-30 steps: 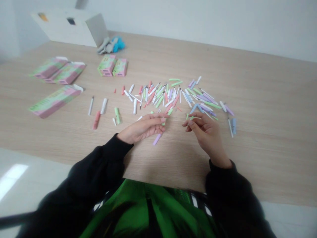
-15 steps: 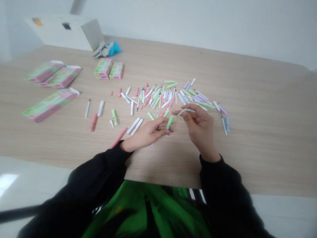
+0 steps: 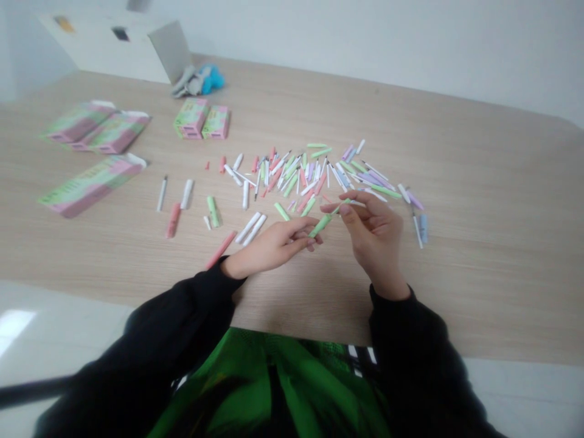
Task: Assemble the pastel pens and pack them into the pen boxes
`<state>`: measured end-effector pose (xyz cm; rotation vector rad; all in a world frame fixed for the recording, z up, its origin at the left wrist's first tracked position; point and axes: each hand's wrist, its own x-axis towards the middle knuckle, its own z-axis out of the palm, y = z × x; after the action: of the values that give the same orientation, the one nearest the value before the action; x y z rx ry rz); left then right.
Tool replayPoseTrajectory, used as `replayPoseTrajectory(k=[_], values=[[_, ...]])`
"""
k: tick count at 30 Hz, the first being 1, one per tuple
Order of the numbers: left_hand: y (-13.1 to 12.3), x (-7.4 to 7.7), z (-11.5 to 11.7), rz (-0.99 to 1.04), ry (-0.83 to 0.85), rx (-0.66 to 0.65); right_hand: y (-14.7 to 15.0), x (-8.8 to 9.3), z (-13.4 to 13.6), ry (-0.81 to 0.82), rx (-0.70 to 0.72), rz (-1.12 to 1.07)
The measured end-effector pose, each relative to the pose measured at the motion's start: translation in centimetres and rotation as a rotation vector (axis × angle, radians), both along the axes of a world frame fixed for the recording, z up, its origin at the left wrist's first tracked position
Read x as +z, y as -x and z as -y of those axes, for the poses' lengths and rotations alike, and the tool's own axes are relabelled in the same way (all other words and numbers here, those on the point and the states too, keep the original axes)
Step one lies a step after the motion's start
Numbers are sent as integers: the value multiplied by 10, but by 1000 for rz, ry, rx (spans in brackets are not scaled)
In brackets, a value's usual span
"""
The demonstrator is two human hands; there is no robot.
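Note:
Between my hands a green pen barrel [image 3: 320, 225] slants across the wood. My left hand [image 3: 278, 243] has its curled fingertips at the barrel's lower end. My right hand [image 3: 371, 228] pinches a thin pen refill [image 3: 343, 205] at the barrel's upper end between thumb and forefinger. Just beyond my left hand lie two white pens [image 3: 250, 228], and a pink pen [image 3: 220, 249] rests below them. A large scattered pile of slim pastel pens and pen parts [image 3: 296, 179] spreads in front of my hands.
Pink-and-green cardboard boxes [image 3: 91, 185] lie flat at the left of the wooden table [image 3: 479, 255], with two more boxes [image 3: 199, 120] further back. A blue-and-grey cloth bundle [image 3: 198, 81] sits at the far edge beside a white box [image 3: 114, 45].
My hands have come closer together, now joined by the green barrel. Two white pens and a pink pen now lie near my left hand. The view has shifted slightly.

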<state>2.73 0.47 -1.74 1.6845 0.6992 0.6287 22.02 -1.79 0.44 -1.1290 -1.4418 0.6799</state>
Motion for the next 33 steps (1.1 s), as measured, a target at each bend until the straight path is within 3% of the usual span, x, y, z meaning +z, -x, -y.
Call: replayPoseTrajectory(k=[10, 17, 24, 28, 33], values=[[0, 0, -2, 60, 40, -14, 1, -4, 1, -24, 70, 116], [0, -2, -7, 201, 66, -21, -5, -8, -1, -14, 235, 264], [2, -2, -10, 305, 81, -5, -7, -17, -1, -8, 284, 111], [6, 5, -10, 281, 70, 22, -7, -14, 1, -15, 256, 106], [12, 11, -10, 188, -23, 106, -22, -15, -3, -1, 88, 103]])
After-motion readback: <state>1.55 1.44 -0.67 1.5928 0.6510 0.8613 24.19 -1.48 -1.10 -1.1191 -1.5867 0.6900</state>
